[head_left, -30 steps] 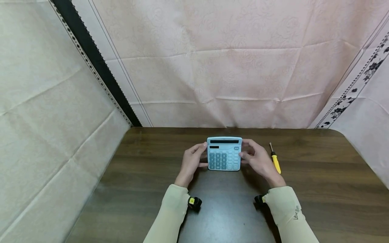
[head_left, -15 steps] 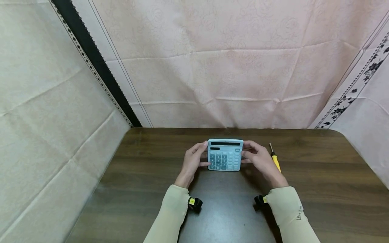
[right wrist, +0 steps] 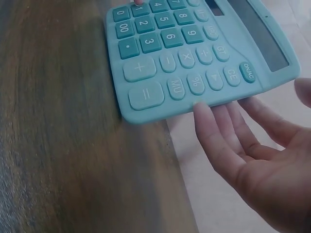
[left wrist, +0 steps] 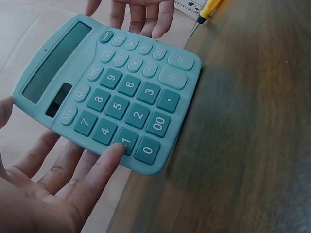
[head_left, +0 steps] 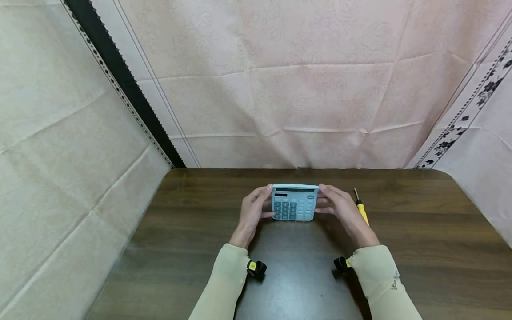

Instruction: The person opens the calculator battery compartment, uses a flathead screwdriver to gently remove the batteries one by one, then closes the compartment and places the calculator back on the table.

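A light blue calculator (head_left: 295, 203) with darker number keys is held between both hands over the table, face up and tilted. At its left side, my left hand (head_left: 250, 215) grips it with the thumb at the upper left corner. In the left wrist view, the little finger of the left hand (left wrist: 53, 196) lies over the 1 key, and other fingers pass under the edge. My right hand (head_left: 348, 215) holds the right side, thumb at the upper right corner. Fingers of the right hand (right wrist: 262, 160) touch the side edge and underside in the right wrist view.
A screwdriver (head_left: 362, 211) with a yellow and black handle lies on the brown wooden table (head_left: 200, 249), just beyond the right hand. Pale patterned cloth (head_left: 320, 98) hangs behind the table's far edge, and more cloth (head_left: 72, 178) hangs on the left.
The calculator has tipped, so its face looks shorter from above. My right thumb has slid from the face's right side up to the corner. The left little finger has come onto the keys.
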`<state>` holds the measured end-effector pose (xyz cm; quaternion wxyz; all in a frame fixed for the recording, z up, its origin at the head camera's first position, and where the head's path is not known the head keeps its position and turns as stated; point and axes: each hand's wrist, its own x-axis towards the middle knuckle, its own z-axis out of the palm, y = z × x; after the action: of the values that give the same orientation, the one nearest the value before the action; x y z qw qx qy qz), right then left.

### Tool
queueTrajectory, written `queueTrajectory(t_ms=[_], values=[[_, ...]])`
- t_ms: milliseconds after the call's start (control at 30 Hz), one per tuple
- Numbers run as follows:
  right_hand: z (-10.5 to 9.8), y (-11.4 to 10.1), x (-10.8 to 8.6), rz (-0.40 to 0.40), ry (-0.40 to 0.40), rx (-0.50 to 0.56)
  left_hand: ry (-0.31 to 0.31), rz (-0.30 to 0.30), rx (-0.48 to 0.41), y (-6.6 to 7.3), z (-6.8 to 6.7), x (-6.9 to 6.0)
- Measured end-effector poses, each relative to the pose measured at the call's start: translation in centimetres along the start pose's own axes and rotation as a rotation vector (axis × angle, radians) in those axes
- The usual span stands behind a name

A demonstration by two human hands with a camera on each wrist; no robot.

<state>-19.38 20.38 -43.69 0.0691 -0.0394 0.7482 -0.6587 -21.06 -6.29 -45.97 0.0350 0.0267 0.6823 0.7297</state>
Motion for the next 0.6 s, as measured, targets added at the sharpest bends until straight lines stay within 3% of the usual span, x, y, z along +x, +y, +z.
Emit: queueTrajectory(t_ms=[333, 600], values=[[-0.12, -0.36, -0.18, 0.009, -0.003, -0.092, -0.003, 0.045, -0.025, -0.4, -0.06, -0.1], [-0.29, -0.56, -0.31, 0.005, -0.02, -0.064, -0.024, 0.083, -0.047, -0.54, 0.12, -0.03]])
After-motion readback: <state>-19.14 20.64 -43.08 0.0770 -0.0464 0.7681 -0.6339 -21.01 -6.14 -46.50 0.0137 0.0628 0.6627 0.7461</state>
